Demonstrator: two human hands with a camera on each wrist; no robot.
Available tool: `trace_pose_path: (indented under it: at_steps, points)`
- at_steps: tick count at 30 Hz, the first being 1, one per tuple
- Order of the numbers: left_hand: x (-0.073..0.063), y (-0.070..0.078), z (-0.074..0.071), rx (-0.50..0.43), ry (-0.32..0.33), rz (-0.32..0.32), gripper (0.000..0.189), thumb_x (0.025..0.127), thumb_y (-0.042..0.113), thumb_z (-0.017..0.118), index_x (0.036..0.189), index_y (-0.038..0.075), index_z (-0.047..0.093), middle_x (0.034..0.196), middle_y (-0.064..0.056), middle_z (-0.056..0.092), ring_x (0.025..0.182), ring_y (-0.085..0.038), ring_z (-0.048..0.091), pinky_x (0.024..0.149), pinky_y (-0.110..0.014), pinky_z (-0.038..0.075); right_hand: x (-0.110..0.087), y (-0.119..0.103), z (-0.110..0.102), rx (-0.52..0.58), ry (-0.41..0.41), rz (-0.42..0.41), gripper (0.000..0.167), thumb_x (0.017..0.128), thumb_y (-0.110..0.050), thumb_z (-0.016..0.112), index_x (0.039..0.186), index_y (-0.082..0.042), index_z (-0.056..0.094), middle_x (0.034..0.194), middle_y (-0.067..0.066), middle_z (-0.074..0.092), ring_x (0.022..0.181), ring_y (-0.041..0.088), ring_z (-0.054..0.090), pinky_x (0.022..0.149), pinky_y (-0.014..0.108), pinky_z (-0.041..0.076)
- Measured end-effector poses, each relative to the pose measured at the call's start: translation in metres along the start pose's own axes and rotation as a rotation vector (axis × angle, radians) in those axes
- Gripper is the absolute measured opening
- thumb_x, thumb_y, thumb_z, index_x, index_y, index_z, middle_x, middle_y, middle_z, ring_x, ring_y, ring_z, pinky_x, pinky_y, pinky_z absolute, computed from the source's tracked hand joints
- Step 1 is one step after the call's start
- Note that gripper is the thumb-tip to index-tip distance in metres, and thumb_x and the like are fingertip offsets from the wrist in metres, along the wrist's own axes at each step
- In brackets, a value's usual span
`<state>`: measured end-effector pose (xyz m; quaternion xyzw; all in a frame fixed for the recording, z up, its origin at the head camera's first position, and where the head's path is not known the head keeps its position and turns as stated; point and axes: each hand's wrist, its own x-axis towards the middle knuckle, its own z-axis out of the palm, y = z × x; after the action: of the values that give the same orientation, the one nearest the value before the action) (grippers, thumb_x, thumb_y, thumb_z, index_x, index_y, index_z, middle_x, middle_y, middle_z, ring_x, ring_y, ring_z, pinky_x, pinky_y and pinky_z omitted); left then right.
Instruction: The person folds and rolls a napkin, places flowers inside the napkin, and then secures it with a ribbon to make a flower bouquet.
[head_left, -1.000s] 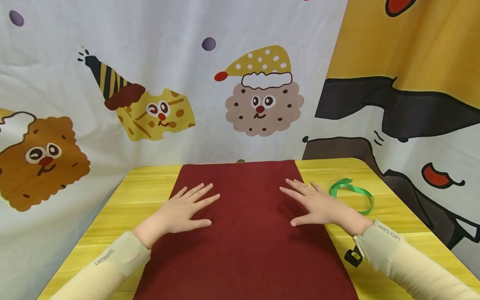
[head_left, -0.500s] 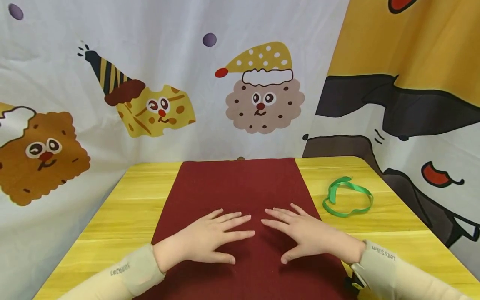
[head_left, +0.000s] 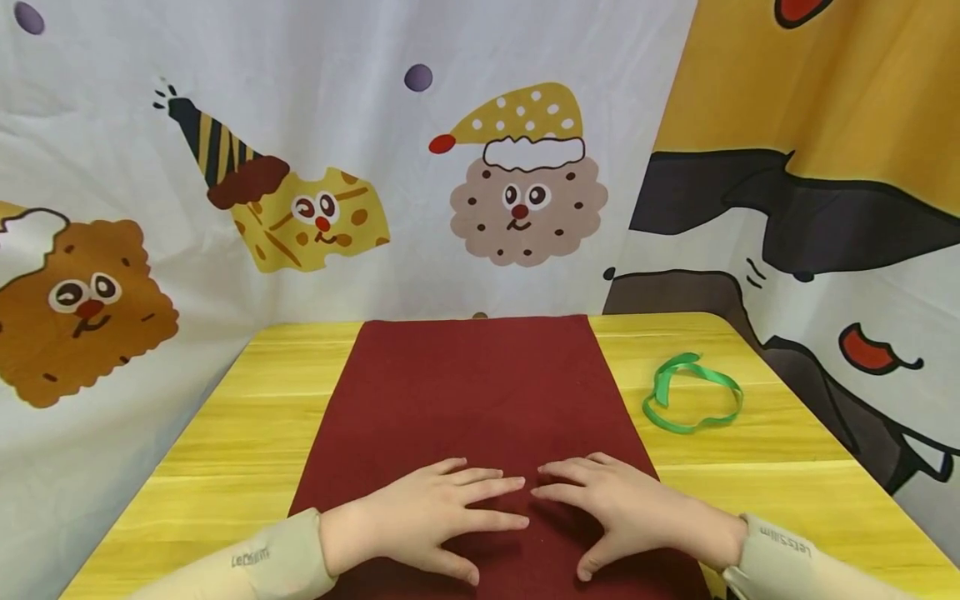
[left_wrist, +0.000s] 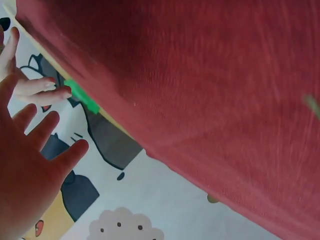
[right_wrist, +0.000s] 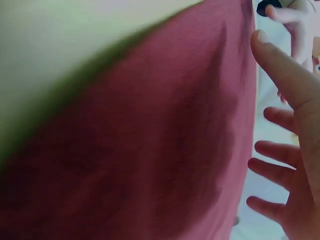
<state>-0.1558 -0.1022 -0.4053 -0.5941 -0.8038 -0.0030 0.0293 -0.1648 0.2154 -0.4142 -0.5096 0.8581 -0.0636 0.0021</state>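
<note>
A dark red cloth (head_left: 476,375) lies flat and lengthwise over the middle of the yellow wood-patterned table (head_left: 225,442). Over its near part, my left hand (head_left: 431,517) has its palm down and its fingers spread, holding nothing. Opposite it, my right hand (head_left: 626,508) is likewise spread, with a small gap between the two hands' fingertips. Shadows fall on the cloth beneath both. Right of the cloth lies a loop of green ribbon (head_left: 662,387), apart from the hands. In the left wrist view both the left hand (left_wrist: 30,170) and part of the right hand (left_wrist: 30,85) show.
Behind the table hangs a white curtain (head_left: 330,75) printed with cartoon biscuits and cheese. More printed fabric (head_left: 810,200) drapes along the right side. A small dark object peeks out beside the right sleeve (head_left: 780,550), mostly hidden.
Both hands have drawn back toward the body and closer together over the cloth, with fingers still spread. The whole green ribbon loop, partly covered by the right hand before, now shows.
</note>
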Motion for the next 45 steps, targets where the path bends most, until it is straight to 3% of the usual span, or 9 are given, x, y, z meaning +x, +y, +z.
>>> trace_pose_path:
  at_steps: [7,12,15,19,22,26,36,40,45]
  points:
    - [-0.003,0.002,0.004,-0.087,-0.017,0.025,0.080,0.083,0.069,0.058,0.151,0.042,0.026,0.160,0.004,0.016,0.141,-0.014,0.026,0.102,-0.045,0.038,-0.016,0.006,0.007,0.070,0.042,-0.038,0.082,0.064,-0.078,0.068,0.131,-0.031,0.057,0.133,-0.006,0.050,0.118,0.010,0.048,0.089,0.042,0.044]
    - [-0.003,-0.001,0.004,-0.305,-0.048,0.055,0.076,0.085,0.061,0.062,0.151,0.037,0.032,0.158,-0.002,0.020,0.140,-0.013,0.027,0.103,-0.035,0.037,-0.024,0.010,0.010,0.127,0.081,-0.066,0.052,0.061,-0.074,0.074,0.091,-0.033,0.062,0.099,-0.021,0.049,0.088,-0.004,0.046,0.074,0.023,0.040]
    - [-0.003,-0.003,0.003,-0.377,-0.053,0.070,0.072,0.086,0.057,0.065,0.148,0.035,0.038,0.151,-0.003,0.030,0.135,-0.012,0.033,0.103,-0.028,0.035,-0.030,0.012,0.011,0.187,0.034,-0.061,0.043,0.060,-0.065,0.080,0.070,-0.032,0.055,0.076,-0.028,0.043,0.067,-0.011,0.038,0.061,0.011,0.033]
    - [-0.002,-0.003,0.003,-0.375,-0.060,0.067,0.061,0.084,0.052,0.071,0.138,0.035,0.050,0.129,0.007,0.043,0.115,-0.003,0.043,0.096,-0.017,0.035,-0.037,0.012,0.010,0.305,-0.062,-0.026,0.038,0.061,-0.051,0.085,0.059,-0.030,0.054,0.057,-0.031,0.040,0.052,-0.017,0.030,0.046,0.007,0.028]
    - [-0.002,-0.003,0.004,-0.384,-0.084,0.054,0.050,0.081,0.048,0.075,0.127,0.034,0.058,0.114,0.014,0.047,0.102,0.003,0.043,0.088,-0.011,0.034,-0.041,0.013,0.008,0.346,-0.099,-0.008,0.035,0.061,-0.047,0.087,0.059,-0.029,0.056,0.056,-0.032,0.040,0.050,-0.017,0.030,0.044,0.008,0.028]
    - [-0.001,-0.004,0.006,-0.401,-0.112,0.045,0.044,0.080,0.046,0.076,0.118,0.032,0.060,0.106,0.017,0.050,0.096,0.006,0.042,0.083,-0.008,0.034,-0.043,0.014,0.006,0.345,-0.130,-0.036,0.035,0.061,-0.044,0.088,0.064,-0.028,0.057,0.060,-0.029,0.040,0.052,-0.014,0.031,0.046,0.008,0.028]
    - [0.002,-0.004,0.010,-0.454,-0.129,0.045,0.038,0.079,0.039,0.079,0.113,0.030,0.065,0.103,0.018,0.052,0.093,0.007,0.040,0.081,-0.008,0.034,-0.048,0.015,0.004,0.306,-0.139,-0.094,0.040,0.068,-0.056,0.081,0.061,-0.028,0.054,0.065,-0.026,0.040,0.052,-0.013,0.030,0.047,0.007,0.027]
    - [0.005,-0.005,0.012,-0.474,-0.143,0.043,0.038,0.079,0.037,0.079,0.113,0.031,0.065,0.103,0.018,0.051,0.093,0.007,0.040,0.080,-0.009,0.035,-0.051,0.013,0.004,0.294,-0.123,-0.108,0.035,0.064,-0.044,0.086,0.057,-0.028,0.056,0.066,-0.025,0.040,0.053,-0.015,0.029,0.048,0.006,0.026]
    - [0.005,-0.006,0.013,-0.491,-0.160,0.043,0.037,0.079,0.036,0.079,0.113,0.031,0.065,0.103,0.018,0.052,0.093,0.007,0.040,0.080,-0.009,0.036,-0.051,0.014,0.007,0.364,-0.140,-0.102,0.028,0.062,-0.028,0.087,0.059,-0.025,0.060,0.065,-0.021,0.042,0.052,-0.016,0.030,0.048,0.006,0.030]
